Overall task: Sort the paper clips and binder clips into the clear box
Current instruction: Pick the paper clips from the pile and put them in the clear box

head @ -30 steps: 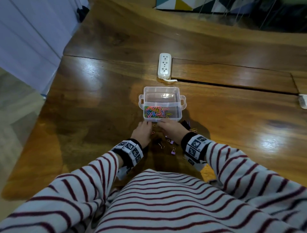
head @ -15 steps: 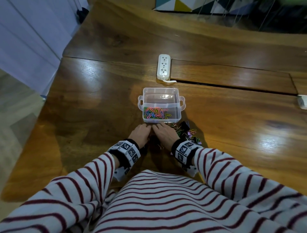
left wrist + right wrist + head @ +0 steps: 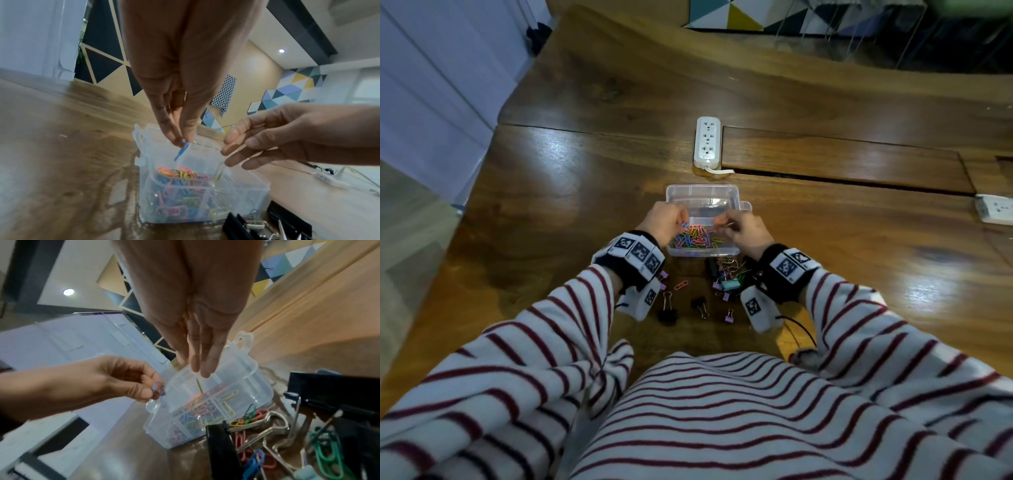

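Note:
The clear box (image 3: 736,197) sits on the wooden table, and its near compartment is full of coloured paper clips (image 3: 695,238). Over that compartment my left hand (image 3: 681,222) pinches a blue paper clip (image 3: 182,150) between thumb and fingertips. Beside it, my right hand (image 3: 722,224) pinches a yellow paper clip (image 3: 199,386) that hangs down toward the box (image 3: 255,369). In front of the box lie loose clips: a tangled pile (image 3: 727,272), black binder clips (image 3: 667,313), a teal binder clip (image 3: 731,285) and a pink paper clip (image 3: 680,285).
A white power strip (image 3: 707,142) lies just beyond the box beside a long slot (image 3: 842,178) in the tabletop. Another white socket block (image 3: 995,209) is at the right edge. The table's left edge (image 3: 482,164) drops to the floor.
Both hands have risen from the table in front of the box to above its near compartment, each now with a paper clip pinched in its fingertips.

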Tool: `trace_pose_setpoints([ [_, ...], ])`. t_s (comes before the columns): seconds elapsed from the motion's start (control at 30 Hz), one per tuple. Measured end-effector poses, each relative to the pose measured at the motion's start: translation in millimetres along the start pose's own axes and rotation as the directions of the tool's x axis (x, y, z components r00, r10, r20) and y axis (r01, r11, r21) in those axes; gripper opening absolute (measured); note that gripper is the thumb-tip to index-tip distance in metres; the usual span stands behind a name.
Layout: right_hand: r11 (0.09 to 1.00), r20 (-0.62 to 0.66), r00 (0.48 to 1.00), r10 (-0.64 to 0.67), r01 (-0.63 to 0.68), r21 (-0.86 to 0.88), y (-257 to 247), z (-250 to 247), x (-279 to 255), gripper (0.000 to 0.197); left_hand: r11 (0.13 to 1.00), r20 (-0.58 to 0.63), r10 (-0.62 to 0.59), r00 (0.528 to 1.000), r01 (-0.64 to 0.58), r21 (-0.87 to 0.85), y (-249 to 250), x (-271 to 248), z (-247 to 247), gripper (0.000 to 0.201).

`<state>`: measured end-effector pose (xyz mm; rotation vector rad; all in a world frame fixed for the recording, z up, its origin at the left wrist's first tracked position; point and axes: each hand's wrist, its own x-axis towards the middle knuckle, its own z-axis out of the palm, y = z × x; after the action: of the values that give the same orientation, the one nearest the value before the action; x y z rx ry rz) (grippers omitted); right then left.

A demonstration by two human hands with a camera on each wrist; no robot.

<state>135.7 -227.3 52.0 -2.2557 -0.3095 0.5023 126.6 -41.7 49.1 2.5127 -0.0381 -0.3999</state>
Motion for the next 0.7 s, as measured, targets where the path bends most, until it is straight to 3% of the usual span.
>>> trace_pose_setpoints([
  [0.13,0.997,-0.034,0.998,-0.061,0.059,-0.045,10,6,-17,0.02,0.996,-0.044,0.031,0.999,-0.035,-0.082,-5,-11,7,0.029],
  [0.2,0.984,-0.002,0.997,-0.074,0.072,-0.161,24,7,-27,0.019,0.98,-0.151,0.07,0.986,-0.096,-0.175,-5,-28,10,0.027],
  [0.27,0.951,0.062,0.992,-0.108,0.121,-0.283,41,10,-35,0.017,0.973,-0.192,0.14,0.971,-0.17,-0.155,-9,-44,18,0.018],
  [0.43,0.884,-0.009,0.992,-0.127,0.109,-0.455,62,22,-37,0.023,0.97,0.134,0.079,0.988,-0.108,0.219,-14,-67,53,0.026],
  [0.57,0.794,-0.012,0.974,-0.226,0.177,-0.581,62,36,-37,0.028,0.929,0.172,0.048,0.984,-0.107,0.355,-19,-68,71,0.027],
  [0.7,0.779,0.097,0.972,-0.213,0.229,-0.583,61,38,-39,0.026,0.924,0.192,0.017,0.981,-0.089,0.371,-18,-67,72,0.023],
])
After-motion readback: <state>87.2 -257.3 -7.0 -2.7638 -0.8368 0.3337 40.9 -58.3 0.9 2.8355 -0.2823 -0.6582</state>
